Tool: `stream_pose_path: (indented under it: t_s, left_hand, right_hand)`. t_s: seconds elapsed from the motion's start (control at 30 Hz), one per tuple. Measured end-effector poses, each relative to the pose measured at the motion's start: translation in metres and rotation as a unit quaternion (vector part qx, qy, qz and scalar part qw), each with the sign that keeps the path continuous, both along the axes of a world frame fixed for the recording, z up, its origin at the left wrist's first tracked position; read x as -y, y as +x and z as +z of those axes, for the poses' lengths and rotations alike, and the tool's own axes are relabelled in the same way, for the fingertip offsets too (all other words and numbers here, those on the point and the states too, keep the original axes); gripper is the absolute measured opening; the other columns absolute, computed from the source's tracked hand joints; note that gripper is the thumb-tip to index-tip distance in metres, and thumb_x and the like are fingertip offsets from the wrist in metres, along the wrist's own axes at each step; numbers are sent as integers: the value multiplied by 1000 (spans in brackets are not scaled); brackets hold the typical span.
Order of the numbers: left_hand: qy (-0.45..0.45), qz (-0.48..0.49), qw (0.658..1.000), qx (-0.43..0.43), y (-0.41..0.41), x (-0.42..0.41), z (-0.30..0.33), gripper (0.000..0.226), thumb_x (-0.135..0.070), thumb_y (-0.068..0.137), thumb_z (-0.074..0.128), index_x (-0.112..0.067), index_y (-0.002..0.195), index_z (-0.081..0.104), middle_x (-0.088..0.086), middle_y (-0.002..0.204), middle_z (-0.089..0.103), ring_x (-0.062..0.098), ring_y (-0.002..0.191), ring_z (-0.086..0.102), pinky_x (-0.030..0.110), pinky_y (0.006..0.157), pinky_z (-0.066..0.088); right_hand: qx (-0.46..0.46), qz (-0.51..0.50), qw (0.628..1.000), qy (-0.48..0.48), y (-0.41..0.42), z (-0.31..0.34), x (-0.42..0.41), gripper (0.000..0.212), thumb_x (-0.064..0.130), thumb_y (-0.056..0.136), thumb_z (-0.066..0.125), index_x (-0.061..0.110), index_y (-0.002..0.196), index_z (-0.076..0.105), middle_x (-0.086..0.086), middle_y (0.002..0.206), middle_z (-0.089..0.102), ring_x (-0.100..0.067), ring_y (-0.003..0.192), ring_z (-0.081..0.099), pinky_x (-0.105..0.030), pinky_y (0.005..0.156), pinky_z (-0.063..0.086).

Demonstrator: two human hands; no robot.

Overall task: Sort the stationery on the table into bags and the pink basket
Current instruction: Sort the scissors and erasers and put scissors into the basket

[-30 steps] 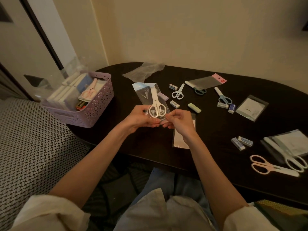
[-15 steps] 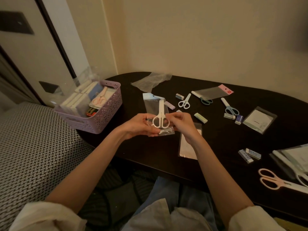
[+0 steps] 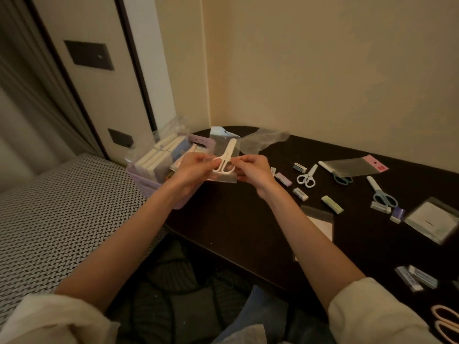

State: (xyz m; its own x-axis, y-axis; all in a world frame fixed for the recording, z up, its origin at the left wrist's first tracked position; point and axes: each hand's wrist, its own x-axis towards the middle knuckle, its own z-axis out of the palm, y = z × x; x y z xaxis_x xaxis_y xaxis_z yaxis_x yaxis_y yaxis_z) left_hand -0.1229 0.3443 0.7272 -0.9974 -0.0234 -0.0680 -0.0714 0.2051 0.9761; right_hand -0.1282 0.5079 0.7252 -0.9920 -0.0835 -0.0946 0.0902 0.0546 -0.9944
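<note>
A clear bag with white scissors inside hangs upright over the right rim of the pink basket. My left hand pinches the bag's lower left edge and my right hand pinches its lower right edge. The basket stands at the table's left end and holds several white packets and a bagged pink pair of scissors; my left hand hides much of it.
On the dark table lie white scissors, two blue scissors, several erasers, an empty pink-topped bag, a crumpled bag, flat packets and pink scissors. A patterned bed lies left.
Both hands have carried the bagged white scissors left and away from me, from over the table's middle to over the basket. The view has swung left.
</note>
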Motion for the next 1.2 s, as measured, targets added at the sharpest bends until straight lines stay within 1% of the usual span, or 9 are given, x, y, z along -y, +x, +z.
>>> stream_pose_path:
  t_s: [0.13,0.27,0.37,0.43,0.5,0.67,0.97,1.13,1.2]
  left_hand:
    - [-40,96,993,-61,-27,38,21,3,-9,86,69,-7,87,66,6,79,65,14,65,62,18,49,50]
    - [-120,133,982,-58,-53,74,31,22,-1,85,69,7,104,63,12,88,63,9,66,58,12,46,48]
    - [-189,119,974,-41,-67,89,24,23,-4,86,68,7,106,65,16,97,63,12,69,58,18,55,50]
    - [-241,113,961,-75,-72,93,20,24,-6,86,68,5,106,65,19,102,67,21,76,63,33,70,56]
    - [-326,102,929,-144,-73,91,18,25,-9,86,68,3,109,66,20,103,69,28,84,67,43,80,55]
    - [-485,22,826,-286,-70,76,9,21,-11,90,63,1,108,65,17,97,69,31,87,65,39,77,50]
    - [-728,-55,616,-295,-54,59,0,27,1,88,54,0,115,58,15,106,63,29,94,61,37,72,47]
    - [-752,-85,594,-274,-47,65,-4,15,3,83,58,-5,95,63,13,95,62,28,83,62,38,64,50]
    - [-767,-106,569,-278,-46,67,-4,12,2,77,66,-7,84,65,11,86,61,27,75,61,36,55,50]
  right_hand:
    - [-2,17,1000,9,-13,7,15,22,22,97,54,6,109,63,-5,87,69,-10,74,64,-21,66,51]
    - [16,12,999,49,-17,-3,16,20,19,97,55,8,111,63,-5,88,69,-9,74,64,-19,62,50]
    - [30,8,997,70,-17,-14,15,19,17,96,55,8,111,63,-4,88,69,-9,75,64,-19,62,50]
    - [34,7,997,74,-18,-18,13,18,15,96,55,8,111,63,-4,88,69,-9,75,64,-19,62,50]
    - [33,6,996,78,-19,-19,11,17,15,96,55,9,110,62,-4,89,68,-9,75,63,-19,62,50]
    - [21,4,996,82,-21,-21,8,17,15,96,55,9,110,62,-4,89,68,-8,75,64,-18,61,50]
    - [4,1,995,95,-19,-24,-3,16,15,96,54,9,108,63,-4,89,68,-10,79,64,-21,66,51]
    - [-2,1,995,101,-19,-23,-6,15,15,96,54,9,107,63,-4,88,68,-10,77,64,-21,65,50]
    - [-6,3,995,104,-18,-23,-5,15,15,96,54,9,106,64,-4,88,68,-10,77,64,-21,65,51]
